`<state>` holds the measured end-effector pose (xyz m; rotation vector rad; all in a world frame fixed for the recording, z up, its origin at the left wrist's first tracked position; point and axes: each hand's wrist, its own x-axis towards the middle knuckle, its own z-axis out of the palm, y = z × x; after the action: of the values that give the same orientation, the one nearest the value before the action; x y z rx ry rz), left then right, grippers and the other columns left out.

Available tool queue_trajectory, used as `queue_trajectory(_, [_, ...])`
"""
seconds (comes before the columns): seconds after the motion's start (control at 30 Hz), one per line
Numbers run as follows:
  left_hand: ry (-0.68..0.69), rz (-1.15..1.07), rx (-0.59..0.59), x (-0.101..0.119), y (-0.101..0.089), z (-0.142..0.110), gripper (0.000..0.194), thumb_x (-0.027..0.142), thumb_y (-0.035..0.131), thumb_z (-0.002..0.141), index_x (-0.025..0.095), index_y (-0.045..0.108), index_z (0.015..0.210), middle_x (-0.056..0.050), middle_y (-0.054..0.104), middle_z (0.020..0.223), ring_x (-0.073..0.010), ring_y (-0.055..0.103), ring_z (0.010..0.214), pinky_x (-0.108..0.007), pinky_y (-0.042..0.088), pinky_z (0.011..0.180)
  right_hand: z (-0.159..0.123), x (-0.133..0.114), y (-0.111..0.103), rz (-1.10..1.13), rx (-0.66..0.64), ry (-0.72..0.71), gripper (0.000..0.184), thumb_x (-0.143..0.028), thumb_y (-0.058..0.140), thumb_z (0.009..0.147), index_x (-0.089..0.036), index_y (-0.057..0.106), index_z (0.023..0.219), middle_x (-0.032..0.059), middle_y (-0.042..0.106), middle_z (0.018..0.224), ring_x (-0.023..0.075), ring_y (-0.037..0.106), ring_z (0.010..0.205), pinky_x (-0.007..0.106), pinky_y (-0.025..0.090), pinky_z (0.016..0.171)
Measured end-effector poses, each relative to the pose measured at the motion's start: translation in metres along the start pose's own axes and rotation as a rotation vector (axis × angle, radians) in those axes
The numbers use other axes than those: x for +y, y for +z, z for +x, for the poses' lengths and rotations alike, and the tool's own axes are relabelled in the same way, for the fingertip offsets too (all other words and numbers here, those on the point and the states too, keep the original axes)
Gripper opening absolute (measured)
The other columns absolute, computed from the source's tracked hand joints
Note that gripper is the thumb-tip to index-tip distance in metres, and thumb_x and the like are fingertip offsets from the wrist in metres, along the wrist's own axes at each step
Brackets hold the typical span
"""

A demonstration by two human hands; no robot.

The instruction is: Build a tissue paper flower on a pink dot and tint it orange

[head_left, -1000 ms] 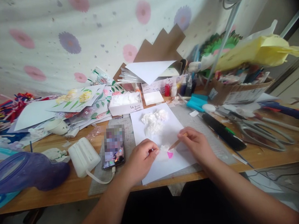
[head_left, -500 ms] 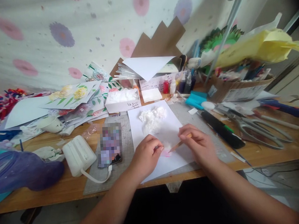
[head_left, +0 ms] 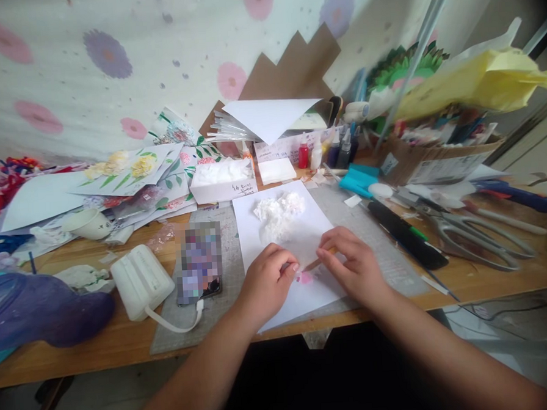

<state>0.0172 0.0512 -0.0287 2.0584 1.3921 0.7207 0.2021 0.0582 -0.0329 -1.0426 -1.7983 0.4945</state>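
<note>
Over the front of a white paper sheet (head_left: 279, 312), my left hand (head_left: 271, 284) is closed in a pinch; what sits between its fingertips is too small to make out. My right hand (head_left: 352, 265) grips a thin wooden stick (head_left: 317, 263), its tip pointing left toward the left fingertips. Below the tip, a small pink patch (head_left: 306, 278) shows on the paper. Beyond both hands, a heap of white fluffy, crumpled material (head_left: 278, 216) lies on the same sheet.
Left of the sheet are a phone (head_left: 198, 264) and a white charger block (head_left: 142, 282) with a cable. To the right lie a black case (head_left: 406, 235) and large scissors (head_left: 479, 231). Behind stand a white box (head_left: 224, 189) and small paint bottles (head_left: 303, 155).
My right hand has shifted slightly left, bringing the stick closer to my left fingertips. The pink patch shows more plainly. My left hand has barely moved.
</note>
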Motion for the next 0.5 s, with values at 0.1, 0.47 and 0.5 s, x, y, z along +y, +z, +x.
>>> queue_trajectory(0.1, [0.003, -0.037, 0.026, -0.002, -0.001, 0.0, 0.014, 0.019, 0.046, 0.086, 0.019, 0.059, 0.08, -0.001, 0.055, 0.083, -0.0141, 0.053, 0.079, -0.027, 0.041, 0.071, 0.0, -0.001, 0.001, -0.03, 0.001, -0.022, 0.015, -0.021, 0.053, 0.083, -0.021, 0.056, 0.068, 0.0053, 0.058, 0.077, 0.0184, 0.055, 0.075, 0.035, 0.044, 0.07])
queue_trajectory(0.47, [0.015, -0.071, -0.042, -0.002, -0.005, -0.004, 0.014, 0.016, 0.059, 0.076, 0.022, 0.058, 0.089, 0.0, 0.053, 0.093, -0.0129, 0.053, 0.08, -0.026, 0.043, 0.073, 0.003, 0.0, 0.013, -0.065, -0.03, 0.034, 0.019, -0.02, 0.053, 0.08, -0.021, 0.052, 0.061, 0.0055, 0.056, 0.07, 0.0197, 0.05, 0.071, 0.036, 0.04, 0.069])
queue_trajectory(0.5, [0.025, -0.055, -0.054, -0.001, -0.004, -0.005, 0.019, 0.017, 0.062, 0.073, 0.023, 0.058, 0.091, -0.001, 0.052, 0.096, -0.0135, 0.052, 0.082, -0.027, 0.044, 0.075, 0.003, 0.002, 0.013, -0.049, -0.023, 0.066, 0.019, -0.021, 0.053, 0.08, -0.021, 0.053, 0.061, 0.0053, 0.056, 0.07, 0.0194, 0.051, 0.071, 0.035, 0.04, 0.069])
